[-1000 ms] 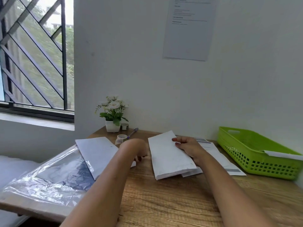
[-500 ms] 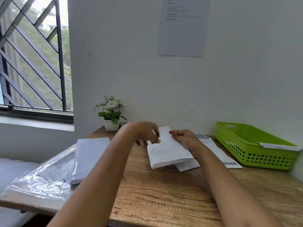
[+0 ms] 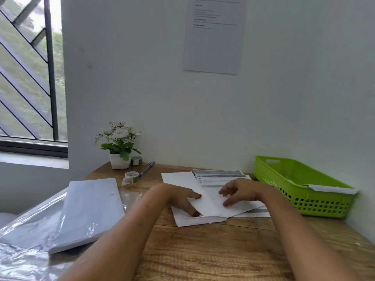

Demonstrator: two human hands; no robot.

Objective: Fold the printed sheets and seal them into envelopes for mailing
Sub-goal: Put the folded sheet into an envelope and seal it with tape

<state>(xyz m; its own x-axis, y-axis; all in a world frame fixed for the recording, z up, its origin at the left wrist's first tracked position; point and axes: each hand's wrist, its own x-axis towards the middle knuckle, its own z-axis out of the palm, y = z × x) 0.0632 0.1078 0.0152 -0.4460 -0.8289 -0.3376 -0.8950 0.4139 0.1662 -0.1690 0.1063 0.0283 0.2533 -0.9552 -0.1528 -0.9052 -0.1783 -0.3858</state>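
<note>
A white envelope (image 3: 180, 182) lies flat on the wooden table (image 3: 223, 250), partly over a pile of printed sheets (image 3: 220, 176). My left hand (image 3: 178, 199) pinches the near left edge of the envelope's upper layer, index finger on top and thumb tucked beneath. My right hand (image 3: 241, 191) hovers over the right part of the envelope with its fingers spread, and its fingertips touch the paper. Whether a folded sheet is inside the envelope is hidden.
A stack of blank envelopes (image 3: 91, 209) sits on crinkled plastic wrap at the left. Behind it are a tape roll (image 3: 132, 177), a pen (image 3: 147, 168), a second small roll (image 3: 136, 160) and a potted flower (image 3: 119, 151). A green basket (image 3: 300, 199) holding an envelope (image 3: 332, 188) stands against the right wall.
My left hand came across from the envelope stack to the envelope and took its edge. The envelope went from raised to flat on the table, and my right hand loosened its hold.
</note>
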